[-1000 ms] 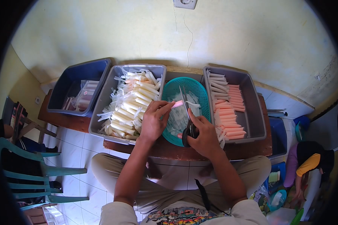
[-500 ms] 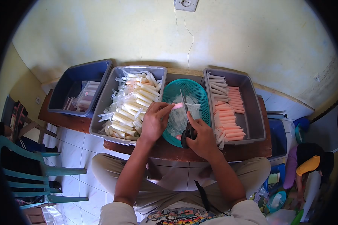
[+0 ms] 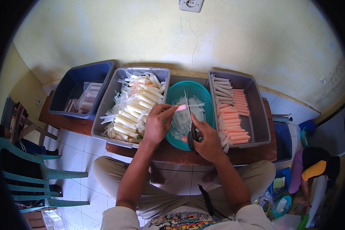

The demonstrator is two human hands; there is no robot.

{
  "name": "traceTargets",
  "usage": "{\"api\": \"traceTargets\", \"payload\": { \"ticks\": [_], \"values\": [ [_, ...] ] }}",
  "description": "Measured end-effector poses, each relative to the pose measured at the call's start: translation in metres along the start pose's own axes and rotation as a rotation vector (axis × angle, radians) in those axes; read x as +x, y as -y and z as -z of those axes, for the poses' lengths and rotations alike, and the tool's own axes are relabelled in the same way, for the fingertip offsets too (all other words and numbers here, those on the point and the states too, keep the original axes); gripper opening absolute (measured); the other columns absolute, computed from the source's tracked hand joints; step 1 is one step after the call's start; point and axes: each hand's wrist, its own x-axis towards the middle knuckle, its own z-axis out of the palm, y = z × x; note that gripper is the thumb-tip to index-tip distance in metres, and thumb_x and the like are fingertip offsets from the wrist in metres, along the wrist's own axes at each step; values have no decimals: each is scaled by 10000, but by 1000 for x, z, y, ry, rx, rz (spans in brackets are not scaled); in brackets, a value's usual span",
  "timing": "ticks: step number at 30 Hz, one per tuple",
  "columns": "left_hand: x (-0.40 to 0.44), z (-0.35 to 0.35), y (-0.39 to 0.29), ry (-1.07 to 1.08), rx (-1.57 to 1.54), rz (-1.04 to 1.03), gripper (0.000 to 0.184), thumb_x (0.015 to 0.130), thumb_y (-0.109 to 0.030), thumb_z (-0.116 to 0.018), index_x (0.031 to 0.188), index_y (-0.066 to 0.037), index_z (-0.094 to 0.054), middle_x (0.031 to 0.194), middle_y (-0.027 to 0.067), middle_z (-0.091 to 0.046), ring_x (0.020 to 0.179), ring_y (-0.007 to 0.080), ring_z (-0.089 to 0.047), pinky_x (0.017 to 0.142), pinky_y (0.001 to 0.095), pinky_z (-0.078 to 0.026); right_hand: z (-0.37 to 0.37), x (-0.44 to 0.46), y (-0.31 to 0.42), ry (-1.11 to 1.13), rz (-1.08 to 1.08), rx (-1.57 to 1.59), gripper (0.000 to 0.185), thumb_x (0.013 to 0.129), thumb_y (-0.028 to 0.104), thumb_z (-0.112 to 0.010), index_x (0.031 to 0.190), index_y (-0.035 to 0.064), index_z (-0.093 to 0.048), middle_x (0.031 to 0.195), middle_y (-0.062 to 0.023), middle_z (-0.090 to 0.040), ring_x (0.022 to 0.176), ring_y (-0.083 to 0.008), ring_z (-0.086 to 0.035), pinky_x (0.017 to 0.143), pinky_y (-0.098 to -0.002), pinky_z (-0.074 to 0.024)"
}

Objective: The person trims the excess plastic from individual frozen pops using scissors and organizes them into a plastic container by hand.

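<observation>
Over the turquoise basket (image 3: 209, 100), my left hand (image 3: 158, 122) pinches a pink tube (image 3: 181, 108) by one end. My right hand (image 3: 206, 140) is closed round the black handles of the scissors (image 3: 191, 126), whose blades point up at the tube's right end. Clear plastic scraps (image 3: 182, 124) lie in the basket. Left of it, a grey tub (image 3: 99, 122) holds many pale yellow tubes with long plastic ends. To the right, another grey tub (image 3: 261, 111) holds rows of pink and whitish tubes.
A dark blue tub (image 3: 57, 102) with packed tubes stands at the far left of the wooden bench (image 3: 161, 155). A green chair (image 3: 46, 174) is at lower left. Another person (image 3: 314, 165) bends down at lower right, near a blue container (image 3: 283, 140) and a turquoise bowl.
The scissor blades, apart around the tube's end a second ago, have come closer together. A plastic piece by the blades has dropped toward the basket. My left hand has barely moved.
</observation>
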Motion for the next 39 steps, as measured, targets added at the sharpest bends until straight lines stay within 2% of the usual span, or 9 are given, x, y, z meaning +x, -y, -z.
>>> {"api": "traceTargets", "payload": {
  "ticks": [9, 11, 16, 18, 19, 21, 25, 36, 39],
  "values": [
    [0, 1, -1, 16, 2, -11, 346, 886, 48, -806, 1201, -90, -839, 1077, 102, -771, 981, 303, -726, 840, 419, -590, -2, 1, -6, -24, 26, -20, 963, 877, 455, -911, 1648, 55, -495, 1006, -153, -659, 741, -230, -646, 725, -394, -546],
    [-1, 2, -2, 31, -11, 0, 402, 856, 84, -769, 1209, -99, -825, 1097, 91, -755, 1014, 316, -715, 895, 430, -592, -2, 1, -8, -23, 27, -18, 962, 879, 454, -910, 1647, 52, -495, 1005, -154, -658, 741, -233, -646, 725, -394, -545],
    [-2, 0, 0, 21, -4, -6, 400, 857, 79, -771, 1209, -102, -825, 1089, 90, -754, 1006, 316, -709, 889, 432, -592, -1, 0, -6, -11, 30, -19, 954, 889, 453, -904, 1643, 37, -494, 997, -158, -653, 743, -241, -641, 725, -396, -542],
    [-1, 1, 0, 21, 0, -8, 399, 858, 76, -771, 1210, -105, -825, 1087, 89, -754, 1005, 317, -708, 888, 432, -592, 2, 0, -1, 51, -70, -32, 932, 891, 350, -927, 1670, 103, -478, 1108, -125, -657, 844, -203, -726, 773, -350, -576],
    [-1, 1, 0, 20, 8, -2, 387, 864, 71, -781, 1205, -105, -834, 1082, 95, -763, 1000, 310, -720, 869, 424, -593, 1, -1, -2, 52, -71, -32, 932, 891, 350, -927, 1670, 103, -478, 1108, -125, -657, 844, -203, -726, 773, -350, -576],
    [-2, 1, 1, 20, 16, 3, 375, 871, 65, -790, 1201, -105, -843, 1076, 100, -772, 995, 304, -732, 851, 415, -595, -2, -1, -7, 34, -26, 106, 957, 895, 421, -910, 1647, 20, -475, 1031, -173, -649, 791, -256, -724, 733, -383, -580],
    [-1, 2, 1, 28, 18, -21, 384, 867, 68, -776, 1206, -103, -833, 1078, 95, -763, 998, 310, -719, 865, 423, -594, -7, -1, -13, 34, -13, 112, 954, 896, 397, -918, 1648, 17, -470, 1075, -184, -653, 821, -261, -757, 746, -368, -606],
    [-3, 2, 3, 37, -3, -24, 397, 880, 72, -783, 1225, -116, -840, 1090, 102, -768, 992, 301, -728, 847, 416, -600, -7, 1, -20, 8, 17, 229, 924, 905, 362, -924, 1662, 78, -477, 1134, -165, -675, 840, -212, -750, 744, -344, -617],
    [-4, 2, 2, 51, -29, -4, 450, 840, 99, -751, 1230, -112, -831, 1088, 92, -758, 1003, 314, -713, 892, 430, -595, -6, 0, -17, 8, -13, 245, 917, 913, 355, -919, 1664, 76, -472, 1143, -165, -673, 854, -207, -747, 750, -342, -622]
  ]
}}
